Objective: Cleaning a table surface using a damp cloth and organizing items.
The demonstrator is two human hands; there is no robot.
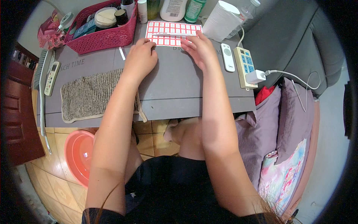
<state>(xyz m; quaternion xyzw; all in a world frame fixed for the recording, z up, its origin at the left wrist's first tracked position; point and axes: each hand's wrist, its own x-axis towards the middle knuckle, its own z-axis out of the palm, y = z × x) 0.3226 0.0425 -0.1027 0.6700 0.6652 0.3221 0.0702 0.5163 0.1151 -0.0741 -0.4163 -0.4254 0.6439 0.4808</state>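
A sheet of white labels with red borders (163,27) lies at the back of the grey table. Across it rests a slim white pen (167,34). My left hand (141,60) is palm down at the sheet's lower left corner, its fingers bent and their tips partly hidden. Over the sheet's right side is my right hand (200,50), fingers apart, close to the right end of the pen. Nothing shows in its grasp. A narrow white strip (122,53) lies on the table left of my left hand.
A pink plastic basket (103,40) of toiletries and several bottles line the back. Right are a tissue pack (222,21), a white remote (227,57) and a power strip (244,67). Left are a striped cloth (86,96), another remote (52,78) and a brush (42,70).
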